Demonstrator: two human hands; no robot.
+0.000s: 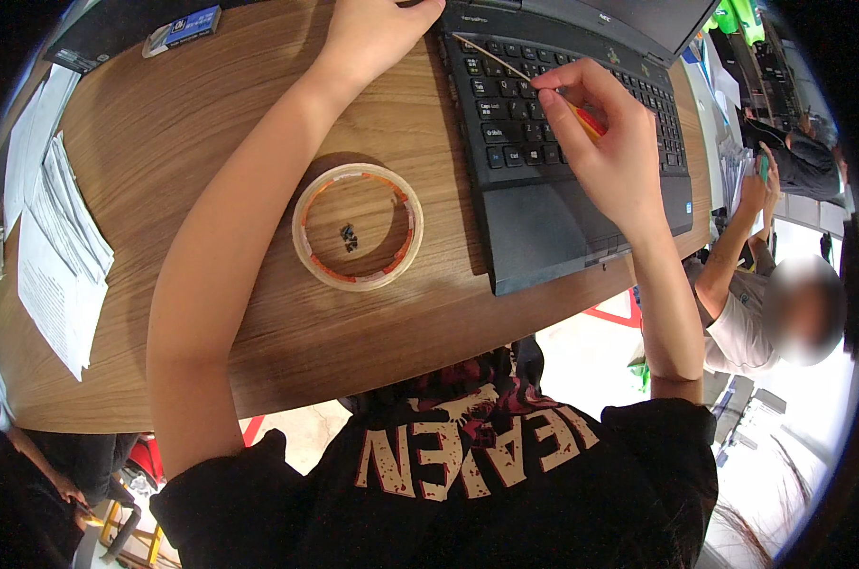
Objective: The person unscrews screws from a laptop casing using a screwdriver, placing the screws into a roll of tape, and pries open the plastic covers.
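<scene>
The right hand [608, 142] pinches a thin stick [491, 59] over the laptop [543, 218] keys, so better move it gently, while the left hand [377, 33] steadies the laptop's far-left corner, fingers hidden.

right hand [605, 142]: pinches thin stick [494, 57] over laptop keyboard [524, 104] | left hand [377, 28]: on laptop's corner

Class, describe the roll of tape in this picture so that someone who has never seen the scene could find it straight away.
Start at the round wooden table and find the black laptop near its far edge. Just left of the laptop, between the person's forearms, the roll of tape lies flat on the wood. It is the only ring there: clear with an orange inner core, with a few small dark bits inside its hole.
</scene>
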